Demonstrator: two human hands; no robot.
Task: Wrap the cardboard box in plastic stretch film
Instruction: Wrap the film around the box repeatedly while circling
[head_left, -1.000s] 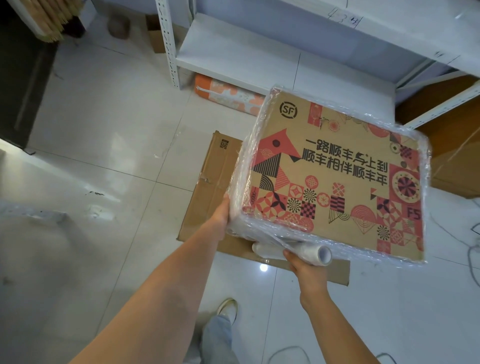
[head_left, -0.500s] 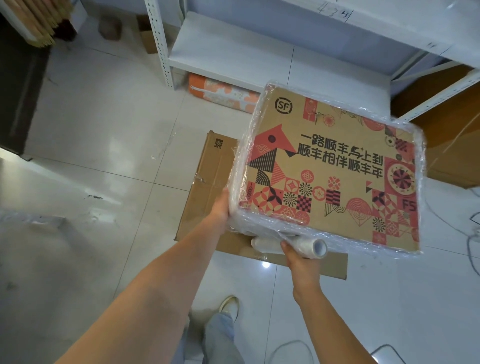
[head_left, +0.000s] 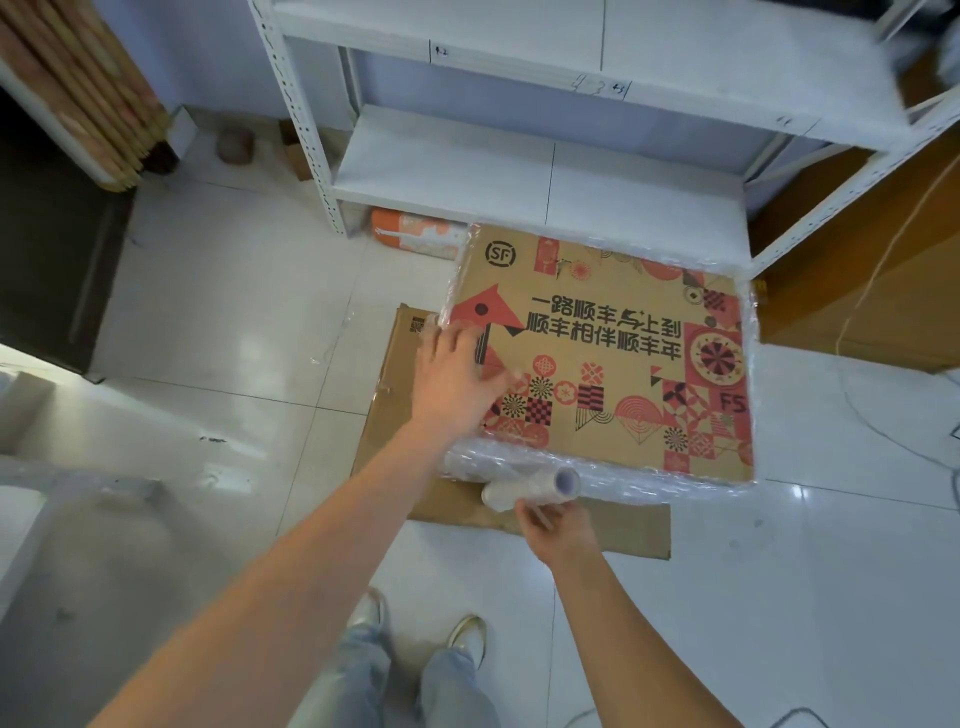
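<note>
Lying flat, printed face up, the box (head_left: 618, 358) is seen at 1 o'clock of frame centre, film (head_left: 597, 470) already bunched along its near, left and right edges. It appears to rest on a flattened cardboard sheet (head_left: 389, 395), which sticks out at the box's 9 and 6 o'clock sides. Whether the box fully touches the sheet cannot be told.

Left hand (head_left: 457, 374): pressed flat on the box's left part, fingers spread wide and slightly blurred, nothing gripped.

Right hand (head_left: 558, 525): at the box's 6 o'clock edge, fingers closed around the roll (head_left: 530, 491). The roll's open core end is pointed toward 2 o'clock; its film is run straight onto the near edge of the box.

Surface: glossy white floor tiles (head_left: 234, 312) with dark grout lines, light glare and a few scuff marks.

Room:
- White metal shelving (head_left: 519, 171) at 12 o'clock, lowest shelf bare, pen marks on the upper shelf edge.
- Orange-and-white patterned bundle (head_left: 415, 234) tucked under the shelf, at the box's 10 o'clock.
- Bundle of wooden sticks (head_left: 88, 98) leaned at 10 o'clock, dark mat (head_left: 47, 249) at 9 o'clock.
- Brown panel (head_left: 872, 270) at 3 o'clock, thin cables (head_left: 883, 431) on the tiles beside it.
- Shoes (head_left: 467, 636) and pale jeans at 6 o'clock.
</note>
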